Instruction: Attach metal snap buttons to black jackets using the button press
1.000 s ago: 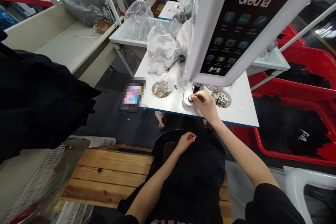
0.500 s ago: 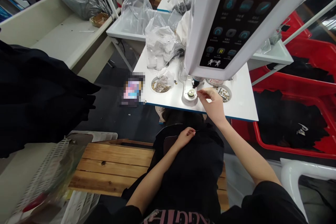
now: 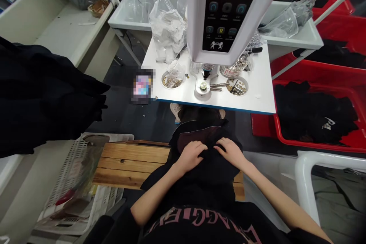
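A black garment point(image 3: 207, 175) lies over my lap, in front of a white press machine point(image 3: 225, 11). My left hand point(image 3: 191, 155) rests on the garment's upper edge with its fingers curled into the cloth. Beside it, my right hand point(image 3: 231, 151) does the same, fingers bent over the fabric. Ahead on the white table point(image 3: 260, 95) sits the machine's round die point(image 3: 203, 87) with a small metal part on it. Small dishes of brass studs sit at its left point(image 3: 170, 81) and right point(image 3: 236, 87).
A pile of black cloth point(image 3: 42, 95) lies on the left. Red crates point(image 3: 317, 118) with black garments stand on the right. A wooden bench point(image 3: 128, 164) is under my lap. Plastic bags point(image 3: 167, 34) crowd the table's back. A white chair point(image 3: 317, 179) is at the lower right.
My right hand has left the die on the table and come down onto the garment in my lap, beside my left hand. My head has tilted downward.
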Motion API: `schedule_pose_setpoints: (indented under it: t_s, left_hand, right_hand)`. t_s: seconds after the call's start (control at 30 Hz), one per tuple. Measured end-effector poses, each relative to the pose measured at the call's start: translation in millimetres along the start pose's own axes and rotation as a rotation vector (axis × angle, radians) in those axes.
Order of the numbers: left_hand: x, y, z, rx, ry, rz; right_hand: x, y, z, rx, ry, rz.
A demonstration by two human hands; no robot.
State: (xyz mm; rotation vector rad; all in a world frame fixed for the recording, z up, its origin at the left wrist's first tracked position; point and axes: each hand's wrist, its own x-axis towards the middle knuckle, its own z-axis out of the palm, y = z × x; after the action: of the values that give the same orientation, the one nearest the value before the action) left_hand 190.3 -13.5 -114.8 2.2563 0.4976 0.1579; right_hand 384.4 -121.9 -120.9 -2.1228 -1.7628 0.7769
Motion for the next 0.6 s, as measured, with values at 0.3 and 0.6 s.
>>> schedule_pose_setpoints:
  t_s: [0.3, 0.6]
  left_hand:
    - [-17.4, 11.4, -56.6, -0.337, 0.68, -0.417]
    - [-40.7, -37.7, -58.5, -0.36, 0.208, -0.647]
  right_hand:
    - [-20.1, -26.7, -40.4, 0.257, 0.485, 0.058]
    - [-32.1, -33.1, 17.6, 0.305, 0.203, 0.224]
